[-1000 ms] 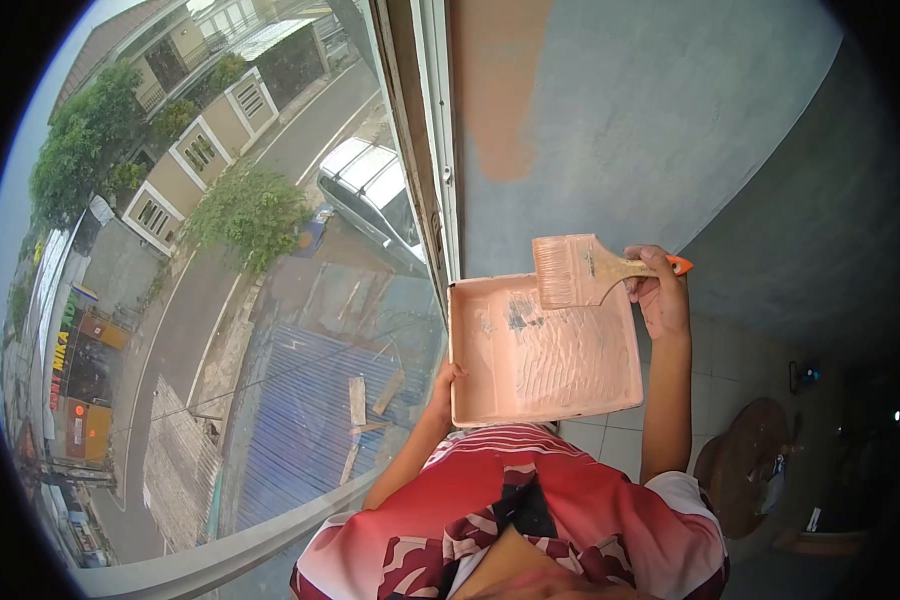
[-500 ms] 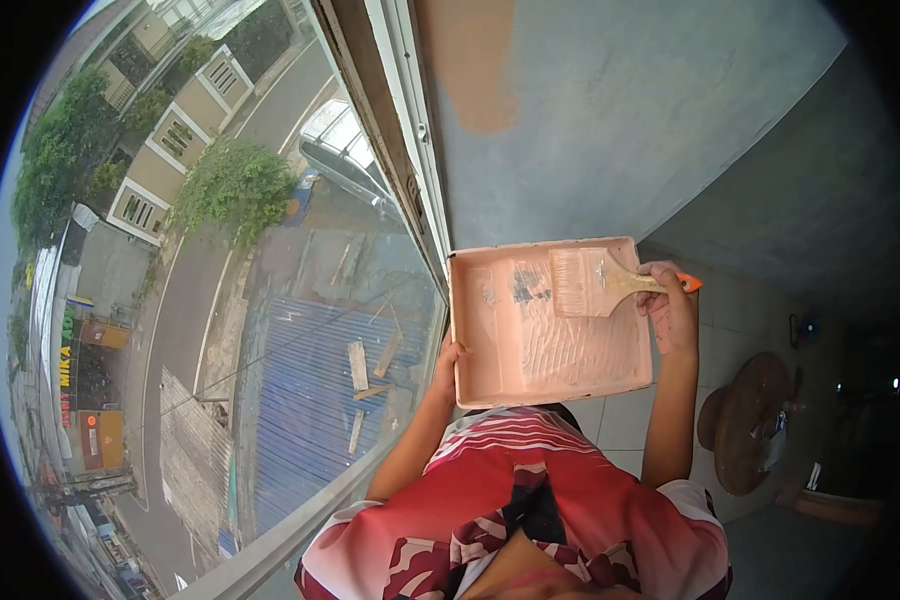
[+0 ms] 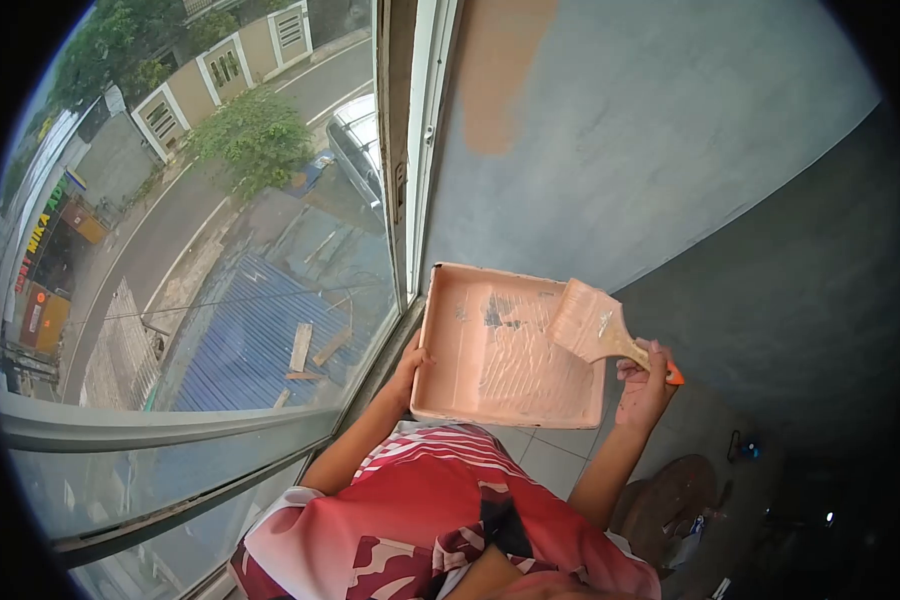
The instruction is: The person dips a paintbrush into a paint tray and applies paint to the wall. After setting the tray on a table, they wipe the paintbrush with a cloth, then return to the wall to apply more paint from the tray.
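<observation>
My left hand (image 3: 410, 368) grips the left edge of a paint tray (image 3: 438, 345), its thumb over the rim and the other fingers hidden beneath. Peach paint coats the tray, with ridges showing through and a few dark patches near the middle. In my right hand (image 3: 645, 388) is a wide paintbrush (image 3: 600, 330), held by its wooden handle with the orange tip poking out past the fingers. The paint-covered bristles point up and left, overlapping the tray's right side in this view.
Ahead stands a grey wall (image 3: 650, 130) with a peach painted patch (image 3: 500, 80) near the window frame (image 3: 425, 140). Through the glass on the left are a street and a blue corrugated roof (image 3: 255, 335). A round brown table (image 3: 675, 495) stands behind on the right, over a tiled floor (image 3: 550, 465).
The view has turned, and the tray appears further left and slightly lower. The brush has tilted, its bristles now angled up-left near the tray's right edge rather than lying level over it.
</observation>
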The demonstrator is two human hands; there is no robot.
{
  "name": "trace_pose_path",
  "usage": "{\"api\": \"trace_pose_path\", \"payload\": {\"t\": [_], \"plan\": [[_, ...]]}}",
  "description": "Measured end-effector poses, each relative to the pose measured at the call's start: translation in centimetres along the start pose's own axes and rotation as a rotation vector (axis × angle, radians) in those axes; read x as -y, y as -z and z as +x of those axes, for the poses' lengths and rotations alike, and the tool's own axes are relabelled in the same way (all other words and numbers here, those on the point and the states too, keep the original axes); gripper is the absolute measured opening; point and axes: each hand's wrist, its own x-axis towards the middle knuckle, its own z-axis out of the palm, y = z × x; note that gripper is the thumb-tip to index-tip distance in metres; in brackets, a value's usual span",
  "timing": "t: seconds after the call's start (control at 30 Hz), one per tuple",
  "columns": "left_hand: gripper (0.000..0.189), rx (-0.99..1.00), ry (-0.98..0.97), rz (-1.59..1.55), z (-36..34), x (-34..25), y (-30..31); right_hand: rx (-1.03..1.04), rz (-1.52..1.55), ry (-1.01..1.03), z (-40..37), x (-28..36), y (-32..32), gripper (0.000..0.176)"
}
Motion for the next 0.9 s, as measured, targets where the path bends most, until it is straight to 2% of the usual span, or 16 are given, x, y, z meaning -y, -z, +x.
{"api": "trace_pose_path", "payload": {"t": [0.13, 0.2, 0.33, 0.47, 0.53, 0.57, 0.63, 0.77, 0.83, 0.9], "plan": [[0.081, -0.056, 0.023, -0.021, 0.1, 2.4, 0.8, -0.019, 0.072, -0.034, 0.3, 0.5, 2.1, 0.029], [0.08, -0.059, 0.092, -0.076, -0.3, 2.4, 0.5, -0.033, 0.327, 0.339, 0.8, 2.4, 1.2, 0.03], [0.084, -0.079, 0.014, -0.055, 0.7, 4.0, 1.6, 0.005, 0.323, 0.456, 1.1, 2.1, -1.9, 0.033], [0.083, -0.047, 0.028, -0.017, 1.9, 5.9, 3.4, 0.392, -0.427, 0.345, 1.6, -5.0, 0.8, 0.033], [0.082, -0.044, -0.026, -0.04, 2.1, 6.8, 3.5, 0.49, -0.597, 0.285, 0.7, -9.3, 2.0, 0.028], [0.081, -0.049, -0.06, -0.014, 2.3, 7.1, 3.6, 0.506, -0.591, 0.302, 0.6, -10.2, 2.7, 0.028], [0.079, -0.063, -0.097, 0.021, 2.4, 7.4, 3.4, 0.571, -0.531, 0.045, 0.3, -10.6, 3.1, 0.027], [0.077, -0.061, -0.101, 0.015, 1.9, 7.0, 2.8, 0.574, -0.4, 0.072, 1.1, -6.5, 1.5, 0.033], [0.075, -0.103, -0.046, -0.029, 1.4, 6.8, 2.3, 0.5, -0.197, 0.223, 2.3, -5.8, 1.6, 0.03], [0.074, -0.099, -0.037, -0.03, 1.2, 6.5, 2.0, 0.471, -0.127, 0.158, 2.0, -5.7, 0.7, 0.03]]}}
